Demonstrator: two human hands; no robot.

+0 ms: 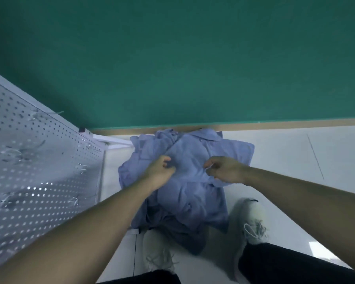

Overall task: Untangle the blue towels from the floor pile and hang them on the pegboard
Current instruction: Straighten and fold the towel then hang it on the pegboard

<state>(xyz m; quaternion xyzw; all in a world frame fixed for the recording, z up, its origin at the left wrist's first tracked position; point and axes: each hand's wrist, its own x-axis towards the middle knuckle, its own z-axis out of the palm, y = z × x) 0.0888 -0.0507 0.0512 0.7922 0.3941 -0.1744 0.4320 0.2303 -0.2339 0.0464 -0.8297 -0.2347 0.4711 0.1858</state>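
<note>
The pile of blue towels point(184, 181) lies crumpled on the white floor point(295, 160) against the green wall point(172, 58), just beside the pegboard point(29, 160), while the left hand point(159, 172) and the right hand point(223, 170) each have their grip closed, pinching the top cloth.

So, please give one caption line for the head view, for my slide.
Both hands, left and right, pinch the top of the blue towel pile on the floor, beside the white pegboard.
</note>
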